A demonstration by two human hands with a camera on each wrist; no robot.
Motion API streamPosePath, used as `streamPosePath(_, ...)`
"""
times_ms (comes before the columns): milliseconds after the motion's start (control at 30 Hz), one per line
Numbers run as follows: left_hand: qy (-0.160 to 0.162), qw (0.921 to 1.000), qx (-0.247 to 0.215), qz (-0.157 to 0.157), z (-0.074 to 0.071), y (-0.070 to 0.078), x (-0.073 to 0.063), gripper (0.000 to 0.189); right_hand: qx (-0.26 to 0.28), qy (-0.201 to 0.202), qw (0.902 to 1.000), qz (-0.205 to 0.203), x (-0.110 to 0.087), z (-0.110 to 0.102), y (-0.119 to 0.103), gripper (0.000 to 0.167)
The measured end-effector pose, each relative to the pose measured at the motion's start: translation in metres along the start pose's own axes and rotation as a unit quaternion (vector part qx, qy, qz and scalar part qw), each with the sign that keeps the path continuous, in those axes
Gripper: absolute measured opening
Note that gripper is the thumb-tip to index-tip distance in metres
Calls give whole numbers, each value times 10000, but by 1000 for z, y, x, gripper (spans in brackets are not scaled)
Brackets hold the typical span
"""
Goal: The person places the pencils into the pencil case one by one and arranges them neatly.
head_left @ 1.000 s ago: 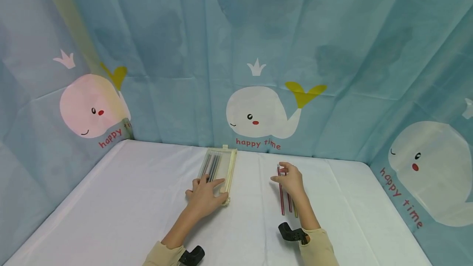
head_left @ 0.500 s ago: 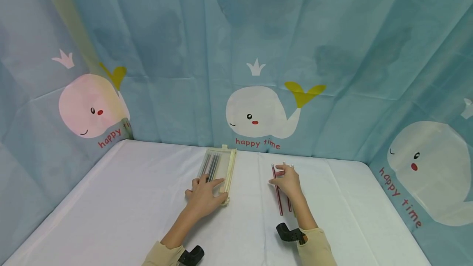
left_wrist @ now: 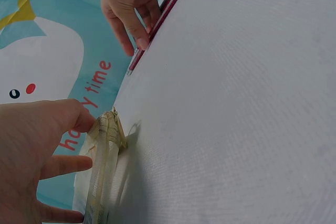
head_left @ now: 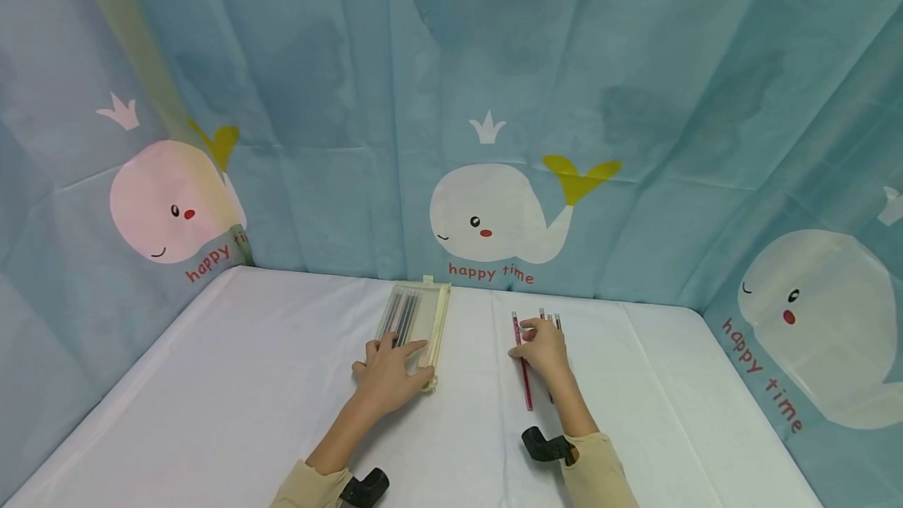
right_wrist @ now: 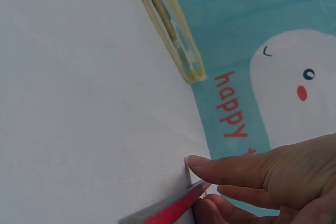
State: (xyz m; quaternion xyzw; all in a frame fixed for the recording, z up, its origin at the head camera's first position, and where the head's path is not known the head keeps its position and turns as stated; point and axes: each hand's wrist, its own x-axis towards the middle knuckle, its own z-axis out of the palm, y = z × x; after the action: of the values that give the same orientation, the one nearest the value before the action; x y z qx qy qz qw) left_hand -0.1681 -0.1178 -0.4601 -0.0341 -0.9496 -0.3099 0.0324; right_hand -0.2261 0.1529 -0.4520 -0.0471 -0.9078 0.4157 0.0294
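Note:
My left hand [head_left: 388,375] lies with spread fingers on the near part of a see-through pencil case [head_left: 439,328] with cream edging. In the left wrist view, its fingertips touch the case's zipped edge [left_wrist: 107,156]. Dark slim sticks [head_left: 405,320] show inside the case. To the right, my right hand [head_left: 545,349] pinches a red pencil [head_left: 526,390] between thumb and fingers. The right wrist view has this red pencil [right_wrist: 181,203] below the thumb. More pencils [head_left: 558,321] lie just right of it, partly hidden under the hand.
A white cloth [head_left: 480,429] covers the table. Behind it hangs a blue curtain [head_left: 339,202] printed with whales, meeting the table's far edge just past the case. Black wrist camera mounts [head_left: 543,445] stick out from both sleeves.
My right hand has moved a little left with the red pencil, which now stands apart from the other pencils, whose tops have come into view. The left hand and case have stayed put.

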Motion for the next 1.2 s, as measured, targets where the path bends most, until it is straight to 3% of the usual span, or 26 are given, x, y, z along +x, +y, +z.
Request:
streamPosePath(267, -34, 10000, 30, -5, 1, 0, 1, 53, -230, 173, 9996, -58, 1, 5, 0, 49)
streamPosePath(500, -57, 9999, 85, -12, 1, 0, 2, 52, -183, 83, 9998, -76, 3, 2, -1, 41)
streamPosePath(867, -34, 9999, 118, -1, 2, -1, 3, 51, 457, -120, 9983, 327, 5, 0, 1, 37)
streamPosePath(1200, -11, 9999, 105, 16, 1, 1, 2, 52, 683, -146, 9964, 482, 6, 0, 4, 39)
